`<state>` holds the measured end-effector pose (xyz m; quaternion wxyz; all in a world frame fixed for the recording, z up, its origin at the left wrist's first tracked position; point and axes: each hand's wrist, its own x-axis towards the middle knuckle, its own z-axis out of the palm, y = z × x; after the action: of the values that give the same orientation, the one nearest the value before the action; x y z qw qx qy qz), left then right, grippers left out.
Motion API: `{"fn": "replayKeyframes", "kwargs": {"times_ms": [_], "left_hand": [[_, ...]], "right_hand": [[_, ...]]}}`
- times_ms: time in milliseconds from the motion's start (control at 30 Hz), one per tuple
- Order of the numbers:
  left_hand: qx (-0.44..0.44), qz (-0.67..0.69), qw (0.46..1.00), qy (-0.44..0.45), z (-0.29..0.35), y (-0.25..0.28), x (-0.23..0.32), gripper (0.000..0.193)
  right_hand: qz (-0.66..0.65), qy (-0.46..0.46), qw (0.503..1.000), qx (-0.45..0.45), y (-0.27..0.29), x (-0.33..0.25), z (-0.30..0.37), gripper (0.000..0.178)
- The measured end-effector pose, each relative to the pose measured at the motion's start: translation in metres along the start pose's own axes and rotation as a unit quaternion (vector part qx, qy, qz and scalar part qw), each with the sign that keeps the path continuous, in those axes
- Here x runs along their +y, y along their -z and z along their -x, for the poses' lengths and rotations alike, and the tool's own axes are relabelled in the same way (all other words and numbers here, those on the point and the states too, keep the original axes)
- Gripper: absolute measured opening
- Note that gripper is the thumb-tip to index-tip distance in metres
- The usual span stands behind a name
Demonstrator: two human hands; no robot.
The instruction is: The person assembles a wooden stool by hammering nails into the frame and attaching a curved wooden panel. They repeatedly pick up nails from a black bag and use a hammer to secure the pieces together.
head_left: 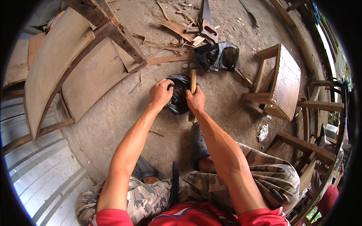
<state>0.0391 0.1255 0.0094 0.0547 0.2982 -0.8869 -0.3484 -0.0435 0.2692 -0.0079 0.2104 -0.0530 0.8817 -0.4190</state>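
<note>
A black plastic bag (177, 106) lies opened out on the dirt floor, with a pile of small dark nails (178, 90) inside. At its left rim my left hand (161, 92) is closed, fingers curled over the plastic. My right hand (195, 99) pinches the opposite rim. A smooth wooden handle (193, 80) stands out just beyond my right hand, touching or very near it; whether the fingers hold it too is hidden. Beyond it sits a second black plastic bag (223, 56), crumpled, its mouth facing right.
A handsaw (206, 24) lies among wood scraps (175, 30) at the far side. Large curved plywood furniture (56, 56) leans at the left, above corrugated metal sheet (45, 177). A small wooden stool (288, 83) lies tipped over at the right, near a white scrap (263, 132).
</note>
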Motion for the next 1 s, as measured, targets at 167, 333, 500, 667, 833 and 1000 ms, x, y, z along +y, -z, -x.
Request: {"fn": "replayKeyframes", "kwargs": {"times_ms": [167,333,500,667,833,1000], "left_hand": [[0.002,0.001,1.0,-0.009,-0.002,-0.002,-0.004,0.014],[0.002,-0.028,0.999,-0.02,-0.003,-0.005,-0.005,0.015],[-0.01,-0.05,0.997,-0.054,-0.002,0.001,-0.004,0.017],[-0.007,-0.038,0.998,-0.051,-0.002,0.006,-0.004,0.015],[-0.032,0.143,0.988,-0.041,-0.005,0.02,-0.023,0.018],[-0.043,0.277,0.96,-0.002,-0.001,0.031,-0.036,0.022]], "right_hand": [[0.003,0.0,1.0,0.0,-0.001,0.0,0.0,0.032],[0.002,-0.002,1.0,0.002,-0.002,0.0,0.001,0.033],[0.006,0.009,1.0,-0.002,-0.003,0.001,0.0,0.033],[0.006,-0.005,1.0,0.01,-0.006,0.005,-0.001,0.032],[-0.017,-0.003,1.0,0.007,-0.006,0.006,0.0,0.03],[-0.033,0.051,0.998,0.035,-0.016,-0.016,0.023,0.031]]}}
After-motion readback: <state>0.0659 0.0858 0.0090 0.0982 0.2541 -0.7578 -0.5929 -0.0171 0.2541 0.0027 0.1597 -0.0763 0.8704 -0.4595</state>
